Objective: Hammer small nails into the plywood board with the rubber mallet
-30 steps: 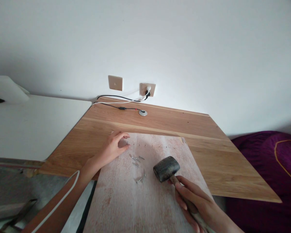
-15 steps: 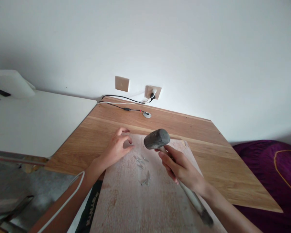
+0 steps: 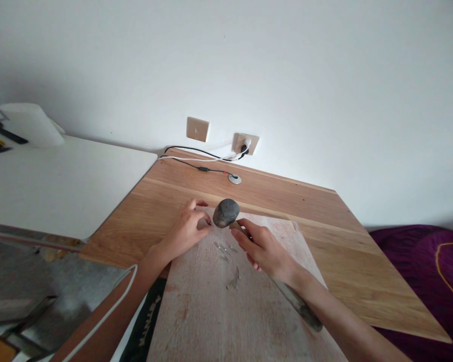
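Observation:
My right hand (image 3: 266,249) is closed round the wooden handle of a mallet (image 3: 226,213) with a dark grey head. It holds the head just above the far part of a pale, worn wooden board (image 3: 200,317). At the board's far left, my left hand (image 3: 189,227) pinches a small nail (image 3: 211,224) between thumb and forefinger, its head barely showing. The mallet head hangs close beside those fingertips, apart from them as far as I can see. Several loose silvery nails (image 3: 222,250) lie in two small groups on the board between my hands.
The board lies on a wooden tabletop (image 3: 347,271). Cables (image 3: 204,169) run along its back to a wall socket (image 3: 251,143). At left stands a white table (image 3: 75,181) with tools (image 3: 7,133). Purple fabric (image 3: 407,261) is at right. A white cord (image 3: 109,311) crosses my left forearm.
The mallet has moved left and its head has swung nearer to my left fingertips. My left hand keeps its pinch at the same place on the board. The view has shifted slightly.

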Action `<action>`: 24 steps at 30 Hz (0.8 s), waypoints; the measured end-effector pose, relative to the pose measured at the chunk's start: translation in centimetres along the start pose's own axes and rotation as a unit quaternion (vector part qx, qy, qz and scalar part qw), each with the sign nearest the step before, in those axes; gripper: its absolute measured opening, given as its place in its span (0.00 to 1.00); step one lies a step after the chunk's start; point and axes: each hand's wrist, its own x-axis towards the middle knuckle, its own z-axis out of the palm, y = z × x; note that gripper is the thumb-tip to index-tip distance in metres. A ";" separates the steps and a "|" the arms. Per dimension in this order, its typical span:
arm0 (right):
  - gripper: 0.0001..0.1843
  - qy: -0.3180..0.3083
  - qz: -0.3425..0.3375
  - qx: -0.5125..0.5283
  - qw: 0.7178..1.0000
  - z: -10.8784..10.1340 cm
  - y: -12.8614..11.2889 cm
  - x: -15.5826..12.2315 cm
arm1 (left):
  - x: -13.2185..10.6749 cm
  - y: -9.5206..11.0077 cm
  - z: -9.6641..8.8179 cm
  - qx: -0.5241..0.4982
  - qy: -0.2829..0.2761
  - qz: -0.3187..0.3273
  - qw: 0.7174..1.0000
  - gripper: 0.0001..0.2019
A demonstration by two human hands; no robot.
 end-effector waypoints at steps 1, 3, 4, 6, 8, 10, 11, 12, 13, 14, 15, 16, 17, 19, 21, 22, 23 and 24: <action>0.14 0.003 -0.006 -0.002 1.000 0.0 -0.1 0.1 | 0.0 0.0 0.0 0.000 -0.001 0.000 1.000 0.04; 0.13 0.013 -0.016 -0.008 1.000 0.0 -0.3 0.2 | 0.0 -0.1 0.1 -0.002 -0.003 0.003 1.000 0.04; 0.13 0.019 -0.021 -0.011 1.000 0.0 -0.5 0.2 | 0.0 -0.1 0.1 -0.003 -0.004 0.004 1.000 0.04; 0.13 0.025 -0.025 -0.016 0.999 0.1 -0.6 0.3 | 0.0 -0.1 0.1 -0.004 -0.004 0.007 1.000 0.05; 0.12 0.016 -0.024 -0.027 0.999 0.2 -0.6 0.4 | 0.0 -0.1 0.1 -0.003 -0.001 0.010 1.000 0.06; 0.12 0.001 -0.019 -0.047 0.999 0.3 -0.3 0.5 | 0.0 -0.2 0.1 -0.003 0.007 0.009 1.000 0.07; 0.11 -0.003 -0.018 -0.056 0.998 0.3 -0.2 0.4 | 0.0 -0.2 0.1 -0.004 0.010 0.007 1.000 0.07; 0.11 -0.002 -0.018 -0.060 0.998 0.3 -0.2 0.4 | 0.0 -0.2 0.1 -0.006 0.010 0.004 1.000 0.06; 0.11 0.002 -0.019 -0.059 0.998 0.2 -0.1 0.3 | -0.1 -0.1 0.1 -0.007 0.008 0.001 1.000 0.05; 0.11 0.008 -0.021 -0.053 0.998 0.1 -0.2 0.1 | -0.1 -0.1 0.1 -0.007 0.004 0.000 1.000 0.04; 0.11 0.015 -0.023 -0.045 0.999 0.0 -0.3 0.0 | -0.1 0.0 0.0 -0.007 0.000 -0.001 1.000 0.04; 0.11 0.018 -0.023 -0.038 0.999 -0.1 -0.5 -0.1 | -0.1 0.0 0.0 -0.008 -0.002 -0.001 1.000 0.04; 0.11 0.021 -0.022 -0.033 0.999 -0.2 -0.7 -0.2 | -0.1 0.0 0.0 -0.009 -0.002 0.001 1.000 0.05; 0.12 0.020 -0.020 -0.033 0.999 -0.2 -0.8 -0.2 | -0.1 -0.1 0.0 -0.012 0.000 0.007 1.000 0.05; 0.12 0.016 -0.019 -0.040 0.999 -0.1 -0.7 0.1 | -0.1 -0.2 0.0 -0.014 -0.001 0.010 1.000 0.05; 0.11 0.012 -0.018 -0.046 0.999 0.0 -0.5 0.2 | -0.1 -0.2 0.0 -0.013 -0.003 0.010 1.000 0.05; 0.11 0.008 -0.017 -0.054 0.998 0.1 -0.4 0.3 | -0.1 -0.2 0.0 -0.011 -0.005 0.009 1.000 0.05; 0.11 0.004 -0.017 -0.061 0.998 0.2 -0.2 0.4 | -0.1 -0.2 -0.1 -0.010 -0.008 0.007 1.000 0.04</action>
